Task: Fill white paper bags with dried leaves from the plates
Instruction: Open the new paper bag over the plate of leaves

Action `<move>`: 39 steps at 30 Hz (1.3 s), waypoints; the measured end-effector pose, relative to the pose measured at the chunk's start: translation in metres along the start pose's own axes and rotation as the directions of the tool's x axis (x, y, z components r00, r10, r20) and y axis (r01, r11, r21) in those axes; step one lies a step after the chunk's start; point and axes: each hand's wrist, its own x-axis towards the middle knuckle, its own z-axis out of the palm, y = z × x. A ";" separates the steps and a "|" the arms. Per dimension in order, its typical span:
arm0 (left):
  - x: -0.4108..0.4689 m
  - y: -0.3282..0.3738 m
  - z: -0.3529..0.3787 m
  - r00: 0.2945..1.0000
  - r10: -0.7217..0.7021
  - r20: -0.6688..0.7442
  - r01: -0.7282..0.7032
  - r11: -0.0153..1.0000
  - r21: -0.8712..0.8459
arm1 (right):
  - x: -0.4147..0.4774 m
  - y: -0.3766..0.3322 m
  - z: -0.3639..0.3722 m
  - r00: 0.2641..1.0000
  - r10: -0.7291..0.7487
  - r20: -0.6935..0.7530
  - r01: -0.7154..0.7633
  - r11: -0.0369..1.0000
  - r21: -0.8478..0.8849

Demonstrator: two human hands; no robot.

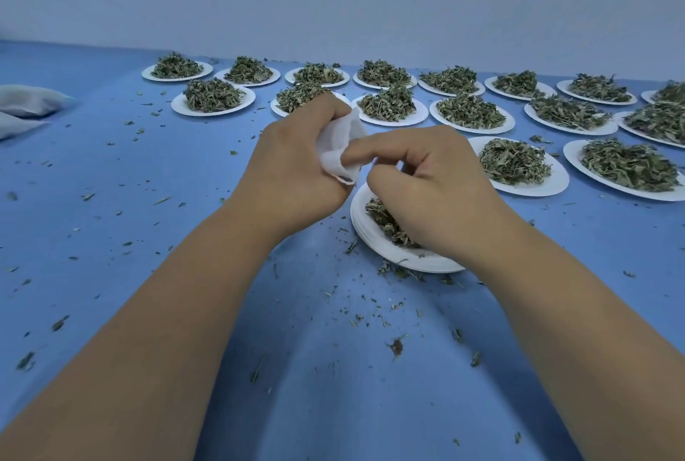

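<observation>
Crumb-strewn blue table (129,257), pale wall (333,16); L hand (293,164) grips bag (339,149).

The left grip (296,168) wraps most of the white bag (339,149), hiding its contents, and covers part of a plate (276,107) behind it. The right grip (433,186) hides much of the nearest plate (374,238); whether its curled fingers pinch anything is unclear. The left edge cuts off two pale pouches (29,99), and the right edge cuts the end plates (630,131).
</observation>
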 end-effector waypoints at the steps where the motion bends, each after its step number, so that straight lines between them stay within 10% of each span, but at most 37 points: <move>1: 0.000 0.000 0.000 1.000 0.021 -0.014 -0.020 0.999 0.034 | 0.000 -0.002 -0.002 0.999 0.041 0.035 -0.041 0.999 0.001; 8: 0.002 0.012 0.003 0.988 0.151 0.031 -0.154 0.970 0.188 | 0.005 -0.005 -0.012 0.933 0.225 0.280 -0.237 0.972 0.008; 15: 0.001 0.006 -0.009 0.989 0.063 0.135 -0.077 0.991 0.108 | 0.000 -0.002 -0.013 0.924 0.142 0.354 -0.126 0.990 -0.068; 24: 0.007 -0.002 -0.014 0.994 0.046 0.098 -0.073 0.955 0.287 | 0.005 0.008 -0.049 0.998 -0.033 0.045 0.038 0.993 -0.109; 29: 0.006 -0.001 -0.009 0.952 -0.042 0.303 -0.092 0.906 0.412 | 0.008 0.035 -0.075 0.873 0.312 0.376 0.002 0.767 -0.642; 39: 0.010 0.004 0.000 0.924 -0.121 0.362 -0.067 0.883 0.465 | -0.004 0.049 -0.071 0.993 0.060 0.104 -0.004 0.883 -0.470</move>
